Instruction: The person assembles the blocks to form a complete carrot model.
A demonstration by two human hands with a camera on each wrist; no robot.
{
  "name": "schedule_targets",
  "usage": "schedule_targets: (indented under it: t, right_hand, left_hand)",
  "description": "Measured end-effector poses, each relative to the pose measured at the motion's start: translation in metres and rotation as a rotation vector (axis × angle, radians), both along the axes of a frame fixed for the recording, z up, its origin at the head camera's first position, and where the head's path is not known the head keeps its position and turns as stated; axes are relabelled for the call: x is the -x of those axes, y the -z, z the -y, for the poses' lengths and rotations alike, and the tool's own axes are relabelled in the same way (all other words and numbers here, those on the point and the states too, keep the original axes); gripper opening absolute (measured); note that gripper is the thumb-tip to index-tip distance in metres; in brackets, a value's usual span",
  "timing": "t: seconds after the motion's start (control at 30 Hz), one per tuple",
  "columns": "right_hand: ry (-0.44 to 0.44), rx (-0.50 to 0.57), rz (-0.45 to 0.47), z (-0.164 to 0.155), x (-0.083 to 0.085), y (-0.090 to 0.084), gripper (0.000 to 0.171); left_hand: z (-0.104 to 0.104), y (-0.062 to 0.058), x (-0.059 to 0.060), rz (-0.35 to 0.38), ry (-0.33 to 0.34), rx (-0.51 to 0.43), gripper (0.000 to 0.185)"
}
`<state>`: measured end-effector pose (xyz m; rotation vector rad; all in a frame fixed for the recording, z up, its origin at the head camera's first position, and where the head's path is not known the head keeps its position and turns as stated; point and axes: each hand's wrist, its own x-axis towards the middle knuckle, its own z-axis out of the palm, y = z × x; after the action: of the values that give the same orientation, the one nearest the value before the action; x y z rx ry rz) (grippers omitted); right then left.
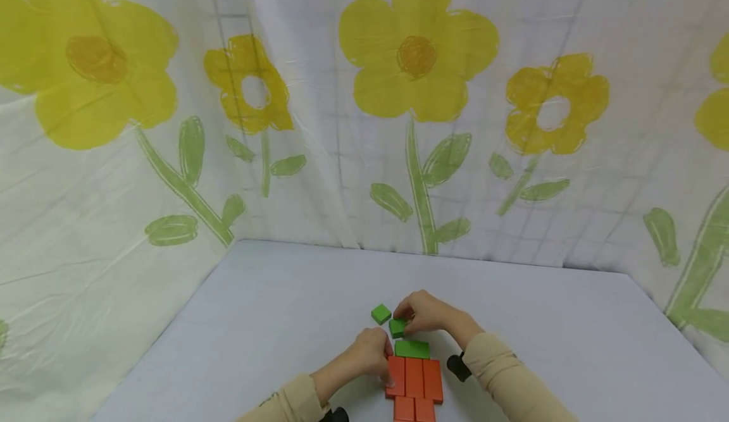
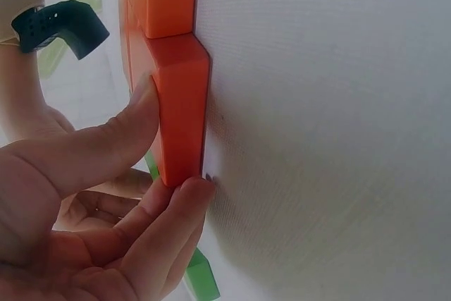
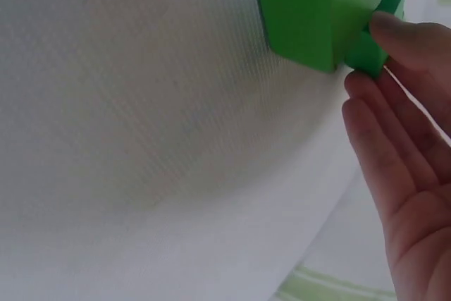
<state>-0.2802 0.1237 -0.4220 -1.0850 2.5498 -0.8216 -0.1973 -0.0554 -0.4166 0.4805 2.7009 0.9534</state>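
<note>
Looks like mid-build on a flat block figure near the front edge of the table point(image 1: 285, 295). The left hand point(image 1: 370, 355) pinches the leftmost orange block point(image 1: 396, 376) of the row between thumb and fingertip, steadying it. The right hand point(image 1: 427, 313) grips a small green cube point(image 1: 397, 328) just beyond the flat green block point(image 1: 412, 348); another green cube point(image 1: 381, 314) sits loose further back-left. Next bit probably needs careful lining-up against that green piece.

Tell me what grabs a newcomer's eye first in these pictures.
Big yellow flowers painted on the white curtain fill the background. On the pale table, near its front edge, orange blocks lie packed flat together with a green block at their far end. The left hand pinches the leftmost orange block, and the right hand holds a small green cube.
</note>
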Motion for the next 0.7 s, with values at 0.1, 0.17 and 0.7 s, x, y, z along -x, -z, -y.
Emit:
schedule_targets:
  t: [0.1, 0.17, 0.7]
  right_hand:
    - [-0.045, 0.0, 0.003, 0.003, -0.003, -0.002, 0.027]
    - [-0.061, 0.0, 0.007, 0.006, -0.006, -0.004, 0.027]
    - [-0.124, -0.094, -0.026, 0.013, -0.007, -0.01, 0.029]
  left_hand:
    - [0.0, 0.0, 0.0, -0.002, 0.007, 0.014, 0.034]
    - [0.0, -0.001, 0.001, -0.001, 0.012, 0.02, 0.034]
    - [0.001, 0.0, 0.001, 0.009, 0.013, 0.005, 0.035]
